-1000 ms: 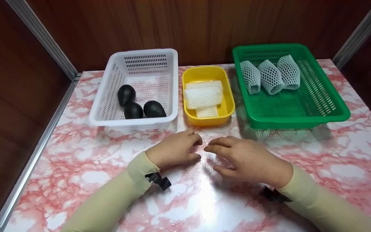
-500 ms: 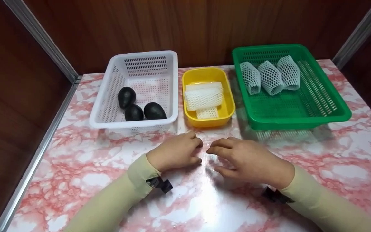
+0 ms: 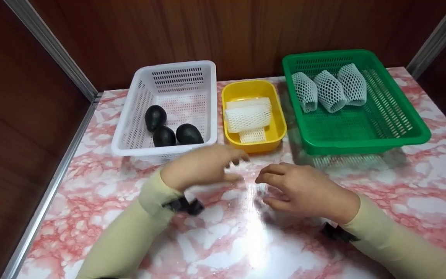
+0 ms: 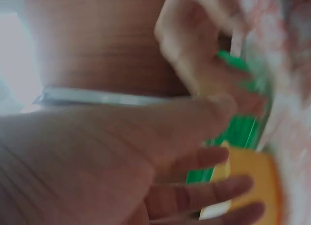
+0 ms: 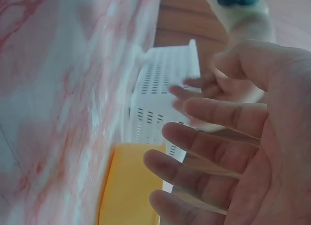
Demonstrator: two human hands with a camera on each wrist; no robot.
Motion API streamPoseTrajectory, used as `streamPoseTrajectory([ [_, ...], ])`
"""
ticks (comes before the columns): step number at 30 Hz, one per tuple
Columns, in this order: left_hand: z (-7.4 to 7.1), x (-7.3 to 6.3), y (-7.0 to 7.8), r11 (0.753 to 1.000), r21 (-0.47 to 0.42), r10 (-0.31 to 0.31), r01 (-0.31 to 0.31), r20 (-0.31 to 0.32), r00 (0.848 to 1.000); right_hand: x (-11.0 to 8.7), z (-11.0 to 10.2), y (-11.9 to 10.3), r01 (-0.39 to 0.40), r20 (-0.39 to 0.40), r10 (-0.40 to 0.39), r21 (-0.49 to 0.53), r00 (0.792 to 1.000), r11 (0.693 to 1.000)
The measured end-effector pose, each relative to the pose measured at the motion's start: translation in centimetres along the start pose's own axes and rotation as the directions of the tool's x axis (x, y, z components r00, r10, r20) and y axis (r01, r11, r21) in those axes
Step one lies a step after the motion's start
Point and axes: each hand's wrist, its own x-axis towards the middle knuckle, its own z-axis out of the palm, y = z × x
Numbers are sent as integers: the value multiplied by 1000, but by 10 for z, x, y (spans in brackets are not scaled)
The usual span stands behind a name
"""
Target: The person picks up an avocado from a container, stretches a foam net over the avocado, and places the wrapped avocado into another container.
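Note:
My left hand (image 3: 201, 166) hovers in front of the white basket (image 3: 120, 149) and the yellow bin (image 3: 281, 133), fingers relaxed and holding nothing. To its right, my right hand (image 3: 308, 190) is over the table with fingers loosely bent, also holding nothing. Inside the white basket lie three dark avocados, one farther back (image 3: 155, 118) and two near the front wall. Folded white foam net sleeves (image 3: 249, 117) are stacked in the yellow bin. At the back of the green basket (image 3: 362, 146), three things in white foam nets (image 3: 329, 91) lie side by side.
The table (image 3: 409, 209) has a red and white marbled top. Dark wood panels (image 3: 246, 35) stand behind and at the sides, with a metal strip (image 3: 48, 193) along the left edge. Each wrist carries a small black camera.
My left hand has lifted and moved slightly forward, toward the white basket's front rim. The right hand has barely shifted. The basket contents have stayed as they were.

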Motion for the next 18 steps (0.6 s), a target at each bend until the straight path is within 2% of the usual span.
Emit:
streamPoseTrajectory([
  [2,-13,2,-9,999,-34,18,-19,-27,999,0,0,-1,1,7,-1,1,1000,1000],
  [6,-40,2,-32,994,-110,8,-15,-64,998,0,1,-1,-5,12,5,3,1000,1000],
  [10,-68,0,-60,985,-167,-52,33,-110,993,1,1,-1,-6,3,6,-3,1000,1000],
  [12,-81,-1,-76,982,-164,-113,90,-135,984,1,1,-1,3,-3,-3,-5,1000,1000],
  [14,-92,-2,-92,972,-157,-197,175,-140,970,1,2,0,12,-7,-12,-4,1000,1000],
  [18,-107,-2,-122,937,-115,-340,328,-108,934,1,3,-1,20,-18,-20,-2,1000,1000],
])
